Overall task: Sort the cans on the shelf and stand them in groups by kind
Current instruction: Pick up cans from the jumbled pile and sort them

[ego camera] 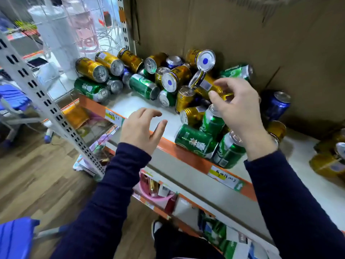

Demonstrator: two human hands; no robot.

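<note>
Several gold, green and blue cans lie jumbled on the white shelf (141, 107). Gold cans (91, 69) are stacked at the back left, with a green can (89, 88) lying below them. More green cans (194, 140) lie near the orange front edge. A blue can (278, 105) stands at the right by the cardboard. My right hand (237, 109) hovers with fingers spread just over a tilted gold can (205, 83), holding nothing. My left hand (142, 128) floats open above the shelf's front edge.
A cardboard wall (242, 34) backs the shelf. A perforated metal upright (37, 94) slants at the left. More gold cans (328, 161) lie at the far right. A lower shelf (186, 202) holds goods, with wooden floor (37, 174) below.
</note>
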